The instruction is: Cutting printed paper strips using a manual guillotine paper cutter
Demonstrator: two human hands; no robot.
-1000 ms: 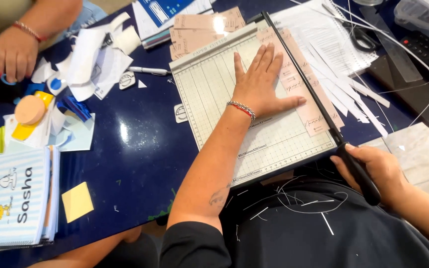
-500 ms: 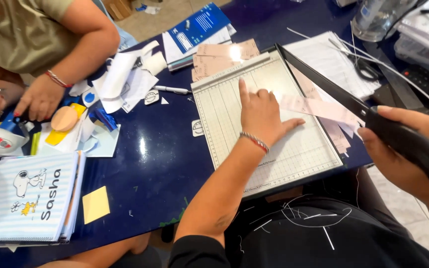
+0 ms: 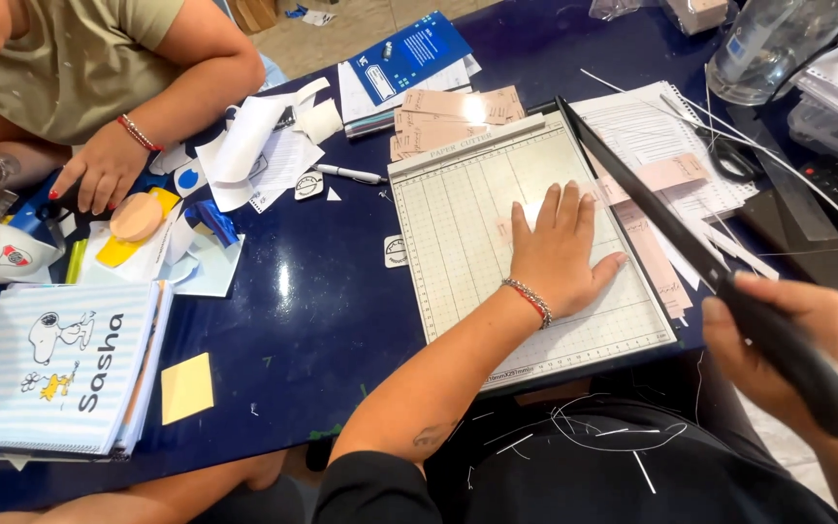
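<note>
A glossy dark blue table (image 3: 322, 291) filled the frame, crowded along its upper and left parts with paper scraps, a striped spiral notebook (image 3: 50, 374) and a yellow sticky note (image 3: 187, 387). At centre lay the pale gridded paper cutter board (image 3: 458, 243). The left hand (image 3: 560, 247) pressed flat, fingers spread, on a pinkish paper sheet (image 3: 516, 225) there. The right hand (image 3: 788, 354), lower right, was closed around the black cutter arm handle (image 3: 797, 364), blade raised. Another person's hand (image 3: 99, 175) rested upper left. Bare tabletop showed left of the board.
</note>
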